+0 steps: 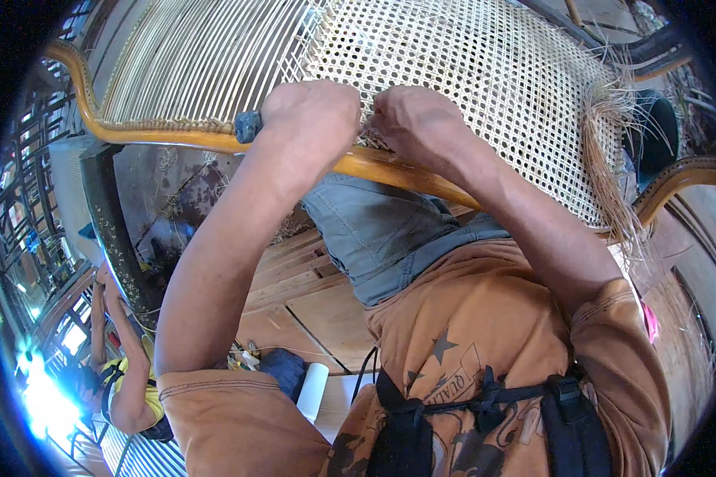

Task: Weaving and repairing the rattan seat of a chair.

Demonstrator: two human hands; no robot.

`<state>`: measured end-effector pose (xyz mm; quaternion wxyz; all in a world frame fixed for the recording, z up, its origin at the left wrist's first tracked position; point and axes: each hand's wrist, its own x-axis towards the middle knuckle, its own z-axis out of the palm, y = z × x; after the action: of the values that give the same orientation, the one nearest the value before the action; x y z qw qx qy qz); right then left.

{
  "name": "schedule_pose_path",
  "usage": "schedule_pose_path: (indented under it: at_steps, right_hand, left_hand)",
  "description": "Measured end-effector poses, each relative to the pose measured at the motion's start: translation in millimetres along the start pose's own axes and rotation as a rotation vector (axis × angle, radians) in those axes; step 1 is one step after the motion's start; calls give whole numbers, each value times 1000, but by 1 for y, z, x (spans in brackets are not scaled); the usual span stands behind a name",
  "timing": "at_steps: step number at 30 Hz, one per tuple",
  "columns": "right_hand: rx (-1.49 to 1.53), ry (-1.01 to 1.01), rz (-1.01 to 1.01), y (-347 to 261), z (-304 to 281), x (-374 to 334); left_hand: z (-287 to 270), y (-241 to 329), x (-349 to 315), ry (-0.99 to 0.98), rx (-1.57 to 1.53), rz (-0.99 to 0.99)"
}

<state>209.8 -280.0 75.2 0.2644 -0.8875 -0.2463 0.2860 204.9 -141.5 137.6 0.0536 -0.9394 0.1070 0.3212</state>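
Cane webbing (485,87) is stretched over a curved wooden frame (406,171). Its right part is woven into an open hole pattern, while parallel cane strands (207,63) run across the left part. My left hand (314,107) is closed in a fist over the near rail, where the two parts meet. A dark, blunt piece (248,126) sticks out beside that fist; whether the hand grips it cannot be seen. Close by on the right, my right hand (414,119) is closed at the webbing's near edge. Both sets of fingers are turned away, hiding what they hold.
A bundle of loose cane strands (605,151) hangs over the frame's right side. Under the frame's left side stands a dark post-like piece (111,222). Another person in yellow (135,389) is at the lower left, arms raised. A white roll (313,389) lies near my left elbow.
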Motion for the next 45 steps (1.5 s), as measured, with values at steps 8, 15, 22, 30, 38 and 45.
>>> schedule_pose_path:
  at_steps: [8, 15, 22, 30, 38, 45]
  right_hand:
    - [-96, 203, -283, 5, 6, -7]
    - [75, 215, -241, 9, 3, 2]
    - [741, -46, -282, -1, 4, 12]
    - [467, -67, -20, 4, 0, 4]
    - [294, -183, -82, -2, -8, 16]
    - [249, -302, -338, 13, -4, 30]
  left_hand:
    - [-16, -10, -18, 64, 64, -142]
    - [-6, -27, -52, 115, -10, -238]
    - [-26, -6, -57, 225, 14, -228]
    - [-8, -20, -34, 119, 70, -82]
    - [-33, -3, -17, -73, 201, -30]
    - [-34, 5, -16, -98, 247, -5]
